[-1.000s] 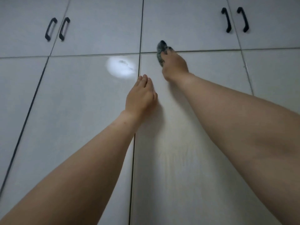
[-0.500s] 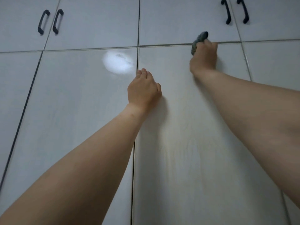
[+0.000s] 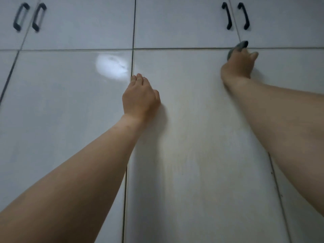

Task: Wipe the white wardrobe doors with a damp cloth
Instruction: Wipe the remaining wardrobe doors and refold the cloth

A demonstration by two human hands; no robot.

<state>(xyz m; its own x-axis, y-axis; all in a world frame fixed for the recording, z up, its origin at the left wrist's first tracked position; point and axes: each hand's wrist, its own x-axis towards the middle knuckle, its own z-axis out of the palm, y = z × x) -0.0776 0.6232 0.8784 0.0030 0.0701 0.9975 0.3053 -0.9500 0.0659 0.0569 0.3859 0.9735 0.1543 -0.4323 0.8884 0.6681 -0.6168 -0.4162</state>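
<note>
White glossy wardrobe doors fill the view; the tall middle door is the one both hands touch. My right hand grips a dark grey cloth and presses it on that door's top right corner, at the seam below the upper cabinets. Only the cloth's upper tip shows; the hand hides the remainder. My left hand rests on the same door by its left edge, fingers bent against the vertical gap, holding nothing.
Two pairs of black handles sit on the upper doors, one pair at top left, another at top right. A bright light reflection shines on the left tall door. Dark seams separate the panels.
My right hand has slid the cloth rightwards along the top edge of the middle door, from its left corner to its right corner. My left hand stayed at the door's left edge.
</note>
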